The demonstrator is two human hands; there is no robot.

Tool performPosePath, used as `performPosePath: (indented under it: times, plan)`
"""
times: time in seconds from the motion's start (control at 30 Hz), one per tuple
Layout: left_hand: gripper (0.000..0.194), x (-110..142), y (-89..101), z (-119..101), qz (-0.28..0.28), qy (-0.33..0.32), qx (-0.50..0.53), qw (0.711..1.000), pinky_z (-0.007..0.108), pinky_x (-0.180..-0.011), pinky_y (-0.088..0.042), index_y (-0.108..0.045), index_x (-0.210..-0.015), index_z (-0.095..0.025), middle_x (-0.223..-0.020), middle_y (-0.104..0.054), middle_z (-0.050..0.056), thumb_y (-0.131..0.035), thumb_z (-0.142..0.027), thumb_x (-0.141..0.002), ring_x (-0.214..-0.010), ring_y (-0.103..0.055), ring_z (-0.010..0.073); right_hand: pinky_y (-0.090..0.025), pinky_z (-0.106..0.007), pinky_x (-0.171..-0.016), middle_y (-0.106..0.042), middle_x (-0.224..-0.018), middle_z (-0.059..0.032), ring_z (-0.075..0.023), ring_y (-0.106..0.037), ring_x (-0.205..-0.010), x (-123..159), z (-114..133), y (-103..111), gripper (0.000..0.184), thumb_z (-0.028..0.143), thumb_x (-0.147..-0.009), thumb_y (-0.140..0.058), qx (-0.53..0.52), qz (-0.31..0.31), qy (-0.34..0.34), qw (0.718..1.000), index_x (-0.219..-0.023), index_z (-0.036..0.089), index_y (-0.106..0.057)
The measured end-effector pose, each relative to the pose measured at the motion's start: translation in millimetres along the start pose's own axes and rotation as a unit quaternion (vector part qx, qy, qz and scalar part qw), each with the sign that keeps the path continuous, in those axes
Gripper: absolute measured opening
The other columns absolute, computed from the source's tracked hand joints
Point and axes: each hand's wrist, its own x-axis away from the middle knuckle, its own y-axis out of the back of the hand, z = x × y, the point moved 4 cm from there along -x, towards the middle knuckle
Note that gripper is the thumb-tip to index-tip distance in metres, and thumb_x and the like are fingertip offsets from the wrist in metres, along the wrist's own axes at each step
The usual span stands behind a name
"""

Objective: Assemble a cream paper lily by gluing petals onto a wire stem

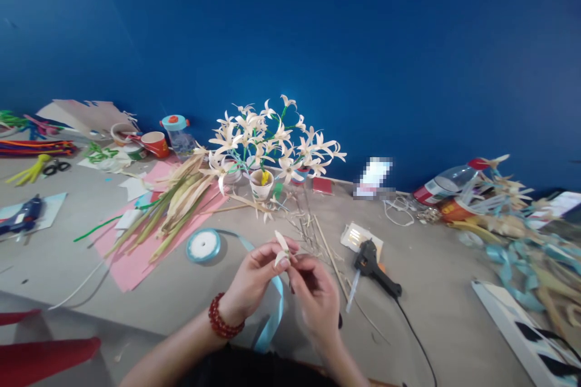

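Note:
My left hand (254, 278), with a red bead bracelet (221, 317) on its wrist, pinches a small cream leaf petal (281, 248) between its fingertips. My right hand (315, 293) is closed beside it, its fingers pressed to the base of the same petal. Both hands are above the grey table (190, 290), over a loop of light blue ribbon (272, 314). A black glue gun (374, 266) lies just right of my right hand. The ribbon's spool (203, 245) rests to the left.
A bunch of cream leaf flowers (272, 139) stands in small cups at the back. Dried leaf strips (177, 205) lie on pink paper (131, 254). A blue glue gun (20, 214), scissors (57, 166), cups (154, 144) are left; a bottle (449, 184) and more flowers are right.

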Motion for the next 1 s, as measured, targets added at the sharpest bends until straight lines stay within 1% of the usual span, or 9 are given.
performPosePath:
  times: [0.2, 0.4, 0.53, 0.63, 0.7, 0.77, 0.83, 0.9, 1.0]
  plan:
    - [0.005, 2, -2.1, 2, -0.016, -0.024, 0.003, 1.0, 0.034, -0.09, -0.047, -0.076, -0.077, -0.019, -0.097, -0.063, 0.006, -0.074, -0.023, -0.079, -0.095, -0.058, 0.0206, -0.053, -0.032, -0.076, -0.066, -0.087, -0.0061, -0.0206, -0.065, -0.088, 4, 6, -1, 0.007, 0.02, -0.089, -0.063, 0.05, -0.021, 0.096, 0.994, -0.082, 0.021, -0.063]
    - [0.006, 1, 0.8, 0, -0.015, -0.038, -0.018, 0.999, 0.033, -0.084, -0.048, -0.074, -0.075, -0.02, -0.09, -0.063, 0.005, -0.074, -0.025, -0.079, -0.087, -0.06, 0.0196, -0.054, -0.028, -0.066, -0.066, -0.092, -0.0078, -0.0198, -0.065, -0.083, 4, 8, -2, 0.005, 0.023, -0.09, -0.061, 0.072, 0.012, 0.07, 0.995, -0.089, 0.021, -0.066]
    - [0.007, 2, 17.4, -2, -0.055, -0.053, -0.043, 0.996, 0.031, -0.086, -0.046, -0.074, -0.077, -0.02, -0.086, -0.066, 0.004, -0.074, -0.026, -0.079, -0.089, -0.06, 0.0197, -0.053, -0.027, -0.061, -0.066, -0.095, -0.0082, -0.0173, -0.063, -0.073, 6, 6, 9, 0.011, 0.027, -0.093, -0.057, 0.091, 0.054, 0.032, 0.994, -0.094, 0.02, -0.066]
    - [0.009, 2, 34.6, -8, -0.097, -0.06, -0.071, 0.991, 0.029, -0.082, -0.045, -0.074, -0.076, -0.019, -0.084, -0.067, 0.004, -0.074, -0.028, -0.078, -0.085, -0.06, 0.0185, -0.05, -0.027, -0.06, -0.065, -0.079, -0.0054, -0.0176, -0.061, -0.067, 8, 4, 48, 0.019, 0.028, -0.093, -0.055, 0.169, 0.05, 0.043, 0.983, -0.08, 0.02, -0.065]
    - [0.01, 2, 43.0, -13, -0.118, -0.068, -0.085, 0.987, 0.028, -0.079, -0.045, -0.073, -0.076, -0.019, -0.082, -0.067, 0.004, -0.076, -0.029, -0.077, -0.081, -0.059, 0.0173, -0.051, -0.03, -0.065, -0.066, -0.083, -0.0064, -0.0197, -0.062, -0.073, 8, 3, 92, 0.014, 0.029, -0.091, -0.058, 0.264, -0.027, 0.078, 0.961, -0.082, 0.02, -0.063]
    - [0.012, 2, 46.6, -15, -0.127, -0.07, -0.087, 0.986, 0.028, -0.077, -0.045, -0.072, -0.077, -0.019, -0.081, -0.067, 0.004, -0.076, -0.03, -0.077, -0.078, -0.059, 0.0163, -0.052, -0.032, -0.068, -0.066, -0.092, -0.0077, -0.0209, -0.063, -0.076, 6, -2, 140, 0.013, 0.031, -0.091, -0.055, 0.36, -0.092, 0.066, 0.926, -0.094, 0.021, -0.062]
    - [0.012, 0, 45.4, -14, -0.12, -0.069, -0.082, 0.987, 0.027, -0.076, -0.044, -0.071, -0.076, -0.019, -0.08, -0.066, 0.003, -0.076, -0.03, -0.077, -0.077, -0.059, 0.0159, -0.053, -0.039, -0.076, -0.063, -0.108, -0.0107, -0.0255, -0.063, -0.088, 0, -12, 178, 0.027, 0.036, -0.088, -0.055, 0.472, -0.09, 0.032, 0.876, -0.111, 0.021, -0.058]
    - [0.012, 0, 41.2, -12, -0.1, -0.067, -0.078, 0.99, 0.027, -0.076, -0.044, -0.07, -0.075, -0.019, -0.078, -0.065, 0.003, -0.075, -0.03, -0.079, -0.078, -0.059, 0.0162, -0.049, -0.048, -0.09, -0.059, -0.123, -0.0124, -0.0314, -0.059, -0.106, -7, -23, 202, 0.036, 0.036, -0.086, -0.053, 0.555, -0.052, 0.022, 0.83, -0.118, 0.022, -0.055]
    - [0.011, 0, 34.2, -9, -0.066, -0.061, -0.091, 0.992, 0.028, -0.078, -0.044, -0.071, -0.076, -0.019, -0.08, -0.064, 0.004, -0.072, -0.029, -0.081, -0.079, -0.058, 0.017, -0.045, -0.049, -0.099, -0.056, -0.13, -0.0119, -0.0319, -0.056, -0.116, -19, -43, 218, 0.038, 0.033, -0.084, -0.052, 0.589, 0.018, 0.011, 0.808, -0.121, 0.022, -0.053]
